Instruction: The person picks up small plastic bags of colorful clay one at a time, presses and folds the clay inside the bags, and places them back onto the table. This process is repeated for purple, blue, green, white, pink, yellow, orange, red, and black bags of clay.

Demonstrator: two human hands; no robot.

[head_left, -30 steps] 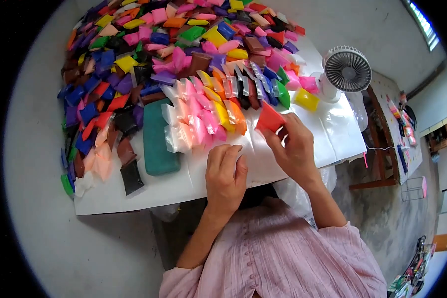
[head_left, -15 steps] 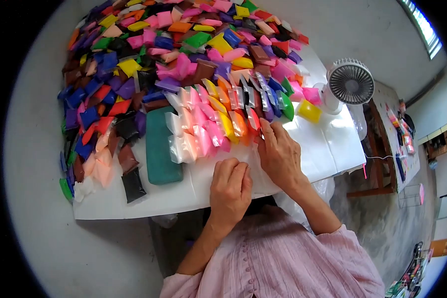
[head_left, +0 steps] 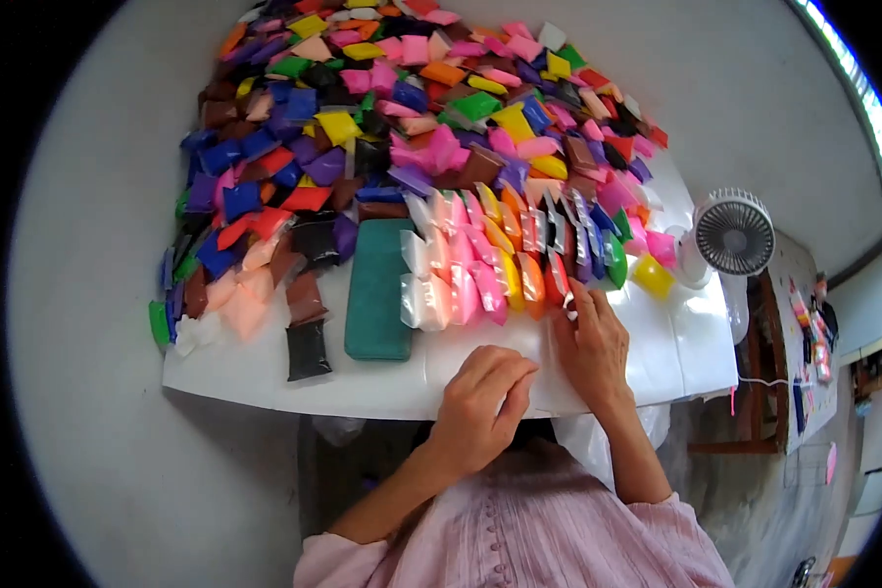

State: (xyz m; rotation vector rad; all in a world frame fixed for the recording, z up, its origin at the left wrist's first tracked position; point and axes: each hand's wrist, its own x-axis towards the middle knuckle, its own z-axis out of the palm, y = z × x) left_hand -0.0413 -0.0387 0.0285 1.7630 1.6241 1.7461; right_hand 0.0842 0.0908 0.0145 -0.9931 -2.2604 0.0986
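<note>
Rows of small clear-wrapped packets stand side by side on the white table, running from white and pink through yellow and orange to purple and green. My right hand (head_left: 594, 345) touches the near end of a red packet (head_left: 557, 281) with its fingertips. Close to the table's front edge, my left hand (head_left: 482, 400) is curled with fingers together; whatever it may hold is hidden. A teal block (head_left: 380, 290) lies against the left side of the rows. The black packet (head_left: 309, 350) lies left of the block.
A large heap of coloured packets (head_left: 338, 125) spreads over the back and left of the table (head_left: 637, 377). At the right stand a small white fan (head_left: 734, 233) and, before it, a yellow packet (head_left: 653, 277). A side table stands further right.
The view has shifted, so the table's contents appear further right. My left hand has turned a little and still is curled. My right hand stays at the red packet.
</note>
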